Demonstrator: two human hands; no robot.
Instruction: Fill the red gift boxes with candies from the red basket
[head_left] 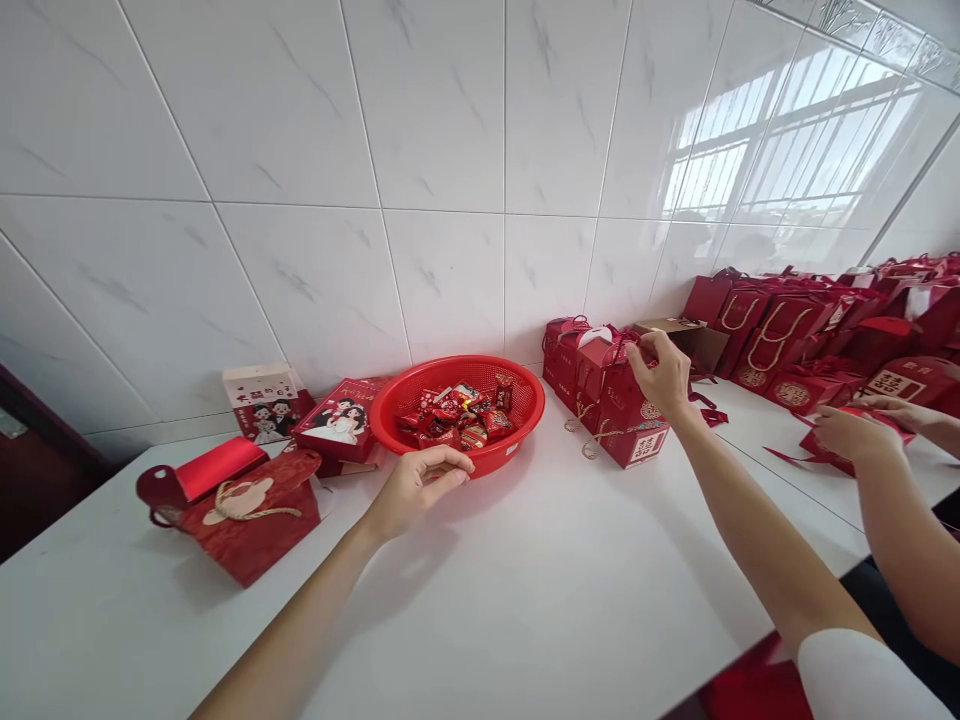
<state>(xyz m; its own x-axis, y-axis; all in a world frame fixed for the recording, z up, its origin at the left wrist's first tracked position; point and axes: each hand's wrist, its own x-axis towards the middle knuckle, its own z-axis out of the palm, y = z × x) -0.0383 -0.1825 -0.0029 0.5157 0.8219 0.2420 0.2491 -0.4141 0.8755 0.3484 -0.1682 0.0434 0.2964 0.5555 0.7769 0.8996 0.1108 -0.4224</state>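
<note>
My left hand (pixel 422 487) hovers over the table just in front of a red plastic basket (pixel 529 425). Its fingers are loosely bent, thumb a little apart, nothing visible in them. Wrapped candies (pixel 457 415) in mostly red wrappers lie in the basket. My right hand (pixel 666 372) is at the top of a red gift box (pixel 619 410), its fingertips pinched at the box's dark red ribbon (pixel 624 343). That box stands upright at the front of a short row of similar boxes (pixel 562 360) with twine handles. The fingertips partly hide the ribbon.
Left on the white table (pixel 480 620) sit a red box with a twine handle (pixel 255 515), a red roll (pixel 221 468) and printed boxes (pixel 337 420). Many red gift boxes (pixel 780 320) crowd the right. Another person's hands (pixel 855 435) handle a red box there. A tiled wall rises behind.
</note>
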